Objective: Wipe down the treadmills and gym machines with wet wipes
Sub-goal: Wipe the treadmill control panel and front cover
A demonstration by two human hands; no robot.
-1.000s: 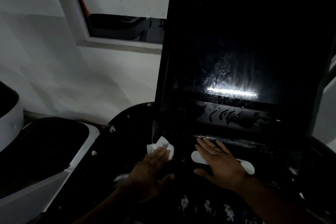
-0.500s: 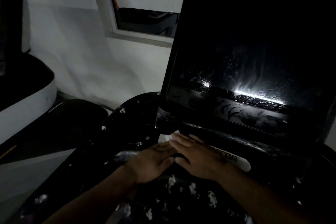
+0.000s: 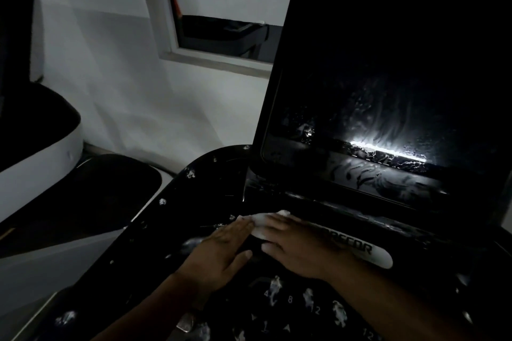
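Both sets of your fingers lay straight and flat, curled round nothing. The fingertips of your left hand (image 3: 221,255) touched one end of the wet wipe (image 3: 261,225), and your right hand (image 3: 299,249) pressed on the other. The wipe was white and bunched into a narrow band on the black treadmill console (image 3: 199,202), just below the screen (image 3: 374,124). White flecks dotted the console. Wet streaks marked the screen around a bright reflected bar.

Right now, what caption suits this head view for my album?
The left hand and right hand press a white wet wipe onto the treadmill console below its streaked screen.
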